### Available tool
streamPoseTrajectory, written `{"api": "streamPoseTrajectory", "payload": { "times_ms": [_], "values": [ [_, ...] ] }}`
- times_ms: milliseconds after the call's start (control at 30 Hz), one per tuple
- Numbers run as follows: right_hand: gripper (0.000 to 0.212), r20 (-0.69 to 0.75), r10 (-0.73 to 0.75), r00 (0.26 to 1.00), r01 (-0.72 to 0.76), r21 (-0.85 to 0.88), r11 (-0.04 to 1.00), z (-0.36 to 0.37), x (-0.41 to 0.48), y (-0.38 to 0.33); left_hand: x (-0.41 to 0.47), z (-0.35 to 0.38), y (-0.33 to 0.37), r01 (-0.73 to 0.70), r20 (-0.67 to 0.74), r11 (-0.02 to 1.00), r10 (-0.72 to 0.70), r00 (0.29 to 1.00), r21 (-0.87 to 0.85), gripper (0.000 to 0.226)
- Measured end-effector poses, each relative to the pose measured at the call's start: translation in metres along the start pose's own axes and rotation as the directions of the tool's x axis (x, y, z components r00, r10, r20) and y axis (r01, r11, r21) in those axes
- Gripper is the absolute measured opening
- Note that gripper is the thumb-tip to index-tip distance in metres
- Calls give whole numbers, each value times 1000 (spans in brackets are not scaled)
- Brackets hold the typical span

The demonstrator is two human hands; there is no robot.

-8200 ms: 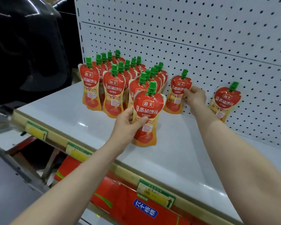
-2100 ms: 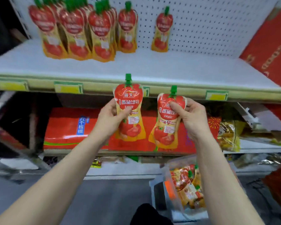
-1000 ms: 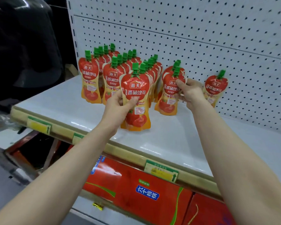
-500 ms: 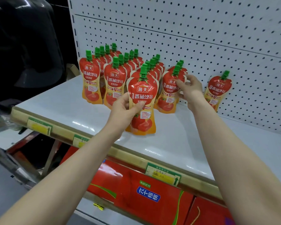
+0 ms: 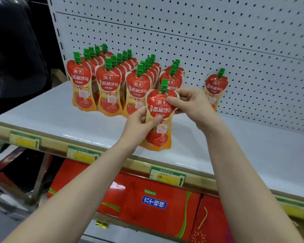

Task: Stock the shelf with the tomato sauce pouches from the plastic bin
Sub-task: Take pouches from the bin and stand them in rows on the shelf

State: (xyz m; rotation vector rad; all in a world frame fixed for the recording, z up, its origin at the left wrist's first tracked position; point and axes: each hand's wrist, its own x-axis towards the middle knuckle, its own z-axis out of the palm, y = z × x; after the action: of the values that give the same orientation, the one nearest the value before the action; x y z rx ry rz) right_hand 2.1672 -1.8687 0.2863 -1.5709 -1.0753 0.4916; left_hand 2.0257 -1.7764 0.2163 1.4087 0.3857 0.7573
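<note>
Both hands hold one red tomato sauce pouch (image 5: 159, 120) with a green cap, upright over the front of the white shelf (image 5: 235, 151). My left hand (image 5: 140, 122) grips its left side at the waist. My right hand (image 5: 188, 104) pinches its upper right corner. Behind it stand several rows of the same pouches (image 5: 112, 81) toward the back left. A single pouch (image 5: 215, 88) leans on the pegboard at the right. The plastic bin is out of view.
A white pegboard back wall (image 5: 218, 41) rises behind the shelf. Yellow price tags (image 5: 167, 176) line the shelf's front rail. Red boxes (image 5: 147, 204) fill the shelf below. A dark bulky shape (image 5: 12, 50) stands at the left.
My right hand let go of the pouch it set in the fourth row and came over to the pouch in my left hand. That pouch moved right and toward the shelf front.
</note>
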Motion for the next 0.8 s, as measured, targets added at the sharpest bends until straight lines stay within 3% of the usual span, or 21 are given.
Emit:
{"api": "streamPoseTrajectory", "payload": {
  "times_ms": [300,600,800],
  "values": [
    [4,-265,-24,964,14,-42,999,-35,16,16,5,3,-25,12,58,894,-42,997,447,40],
    [10,-264,-75,962,79,8,997,-24,57,40,37,19,-43,12,73,756,-80,994,655,58],
    [9,-237,-97,967,108,36,993,-18,82,50,55,21,-51,30,24,740,-63,998,672,64]
  ]
}}
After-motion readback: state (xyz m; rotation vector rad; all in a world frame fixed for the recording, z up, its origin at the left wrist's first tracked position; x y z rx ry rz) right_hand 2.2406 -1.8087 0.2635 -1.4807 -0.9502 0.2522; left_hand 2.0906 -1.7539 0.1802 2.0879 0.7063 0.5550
